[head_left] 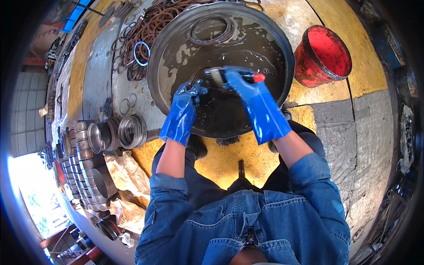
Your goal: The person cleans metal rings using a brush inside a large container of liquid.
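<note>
Both my hands wear wet blue rubber gloves and are over a wide round metal basin (289, 66) of dark, murky liquid. My left hand (187, 95) is closed on a thin dark metal ring (195, 76), whose far part is smeared by motion. In my right hand (243, 84) is a brush (216, 76) with pale bristles and a red handle end. The bristles are beside the ring; whether they touch it I cannot tell. Several thin rings (212, 30) lie together in the liquid at the basin's far side.
Rusty rings (161, 22) are heaped beyond the basin's left rim, with a bright blue-white ring (141, 53) among them. A red bucket (324, 55) stands at the right. Metal cylinders (81, 163), coiled rings (131, 132) and brown paper (128, 172) lie at the left.
</note>
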`<state>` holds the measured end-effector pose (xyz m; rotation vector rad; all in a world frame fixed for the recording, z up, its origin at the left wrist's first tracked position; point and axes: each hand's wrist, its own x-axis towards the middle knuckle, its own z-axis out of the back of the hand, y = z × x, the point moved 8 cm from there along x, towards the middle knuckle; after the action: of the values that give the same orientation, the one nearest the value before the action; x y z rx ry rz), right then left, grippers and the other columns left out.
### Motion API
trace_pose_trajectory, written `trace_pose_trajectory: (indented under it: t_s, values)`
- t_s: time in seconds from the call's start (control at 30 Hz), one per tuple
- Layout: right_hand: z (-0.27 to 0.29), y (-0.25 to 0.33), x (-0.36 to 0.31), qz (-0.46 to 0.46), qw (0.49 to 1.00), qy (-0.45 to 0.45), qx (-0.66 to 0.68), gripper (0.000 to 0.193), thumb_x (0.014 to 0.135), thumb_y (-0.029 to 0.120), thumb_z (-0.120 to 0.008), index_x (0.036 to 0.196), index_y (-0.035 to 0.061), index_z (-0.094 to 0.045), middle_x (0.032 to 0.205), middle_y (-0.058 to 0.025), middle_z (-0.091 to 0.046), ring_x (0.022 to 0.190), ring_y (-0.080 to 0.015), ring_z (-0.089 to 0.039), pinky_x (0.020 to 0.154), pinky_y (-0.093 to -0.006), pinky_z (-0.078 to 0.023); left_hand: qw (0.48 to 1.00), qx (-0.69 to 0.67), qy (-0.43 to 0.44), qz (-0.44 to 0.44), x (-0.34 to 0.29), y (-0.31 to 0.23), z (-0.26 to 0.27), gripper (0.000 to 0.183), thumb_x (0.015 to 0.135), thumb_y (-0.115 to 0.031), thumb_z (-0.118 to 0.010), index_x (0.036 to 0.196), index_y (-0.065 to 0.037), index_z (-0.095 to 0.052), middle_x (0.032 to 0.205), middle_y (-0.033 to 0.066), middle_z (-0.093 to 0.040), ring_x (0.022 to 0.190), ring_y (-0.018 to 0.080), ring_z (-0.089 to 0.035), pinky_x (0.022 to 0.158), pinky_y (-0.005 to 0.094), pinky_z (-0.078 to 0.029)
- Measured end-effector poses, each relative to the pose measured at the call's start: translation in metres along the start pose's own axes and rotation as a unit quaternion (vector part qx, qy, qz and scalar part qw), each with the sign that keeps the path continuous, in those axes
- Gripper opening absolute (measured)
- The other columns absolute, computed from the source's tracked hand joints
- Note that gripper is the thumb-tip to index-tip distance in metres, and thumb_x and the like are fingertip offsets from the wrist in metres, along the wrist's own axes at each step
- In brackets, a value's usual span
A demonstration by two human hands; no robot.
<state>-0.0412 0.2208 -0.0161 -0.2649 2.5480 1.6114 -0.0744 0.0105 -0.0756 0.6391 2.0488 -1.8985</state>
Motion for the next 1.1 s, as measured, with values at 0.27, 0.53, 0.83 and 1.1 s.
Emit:
trace_pose_trajectory:
  t_s: [0.27,0.53,0.83,1.1]
  values:
    - [-0.003,0.002,0.010,0.129,0.974,-0.088,-0.165,0.022,0.097,0.014,-0.067,0.114,0.0024,-0.074,0.104,-0.0089,-0.075,0.095,-0.0138,-0.069,0.088,-0.0293,-0.055,0.997,-0.057,0.027,0.047,-0.014,0.000,-0.010,0.042,0.100,-0.020,-0.064,0.137,-0.003,-0.058,0.075,0.0018,-0.062,0.047,0.0064,-0.039,0.047,0.0234,-0.030]
    - [0.087,-0.077,0.032,-0.218,0.914,-0.221,-0.261,0.023,0.096,0.019,-0.066,0.107,0.0022,-0.076,0.095,-0.0071,-0.076,0.088,-0.0136,-0.070,0.082,-0.0298,-0.056,0.993,-0.087,0.070,0.032,-0.016,-0.011,-0.004,0.046,0.103,-0.025,-0.060,0.143,-0.004,-0.053,0.070,-0.0027,-0.053,0.046,0.0053,-0.036,0.046,0.0242,-0.029]
    - [-0.027,0.017,0.005,0.212,0.965,-0.071,-0.141,0.027,0.096,0.020,-0.071,0.117,0.0030,-0.074,0.101,-0.0081,-0.076,0.091,-0.0144,-0.070,0.085,-0.0299,-0.056,0.994,-0.085,0.047,0.044,-0.015,-0.008,0.000,0.045,0.104,-0.026,-0.058,0.143,-0.004,-0.053,0.067,-0.0034,-0.051,0.046,0.0053,-0.036,0.047,0.0253,-0.029]
    - [0.020,0.007,-0.022,-0.117,0.957,-0.243,-0.110,0.035,0.097,0.027,-0.068,0.122,0.0022,-0.068,0.109,-0.0122,-0.073,0.102,-0.0189,-0.069,0.093,-0.0317,-0.054,0.988,-0.121,0.088,0.036,-0.025,-0.008,-0.025,0.042,0.104,-0.021,-0.058,0.144,-0.007,-0.054,0.063,-0.0021,-0.049,0.043,0.0071,-0.037,0.046,0.0259,-0.031]
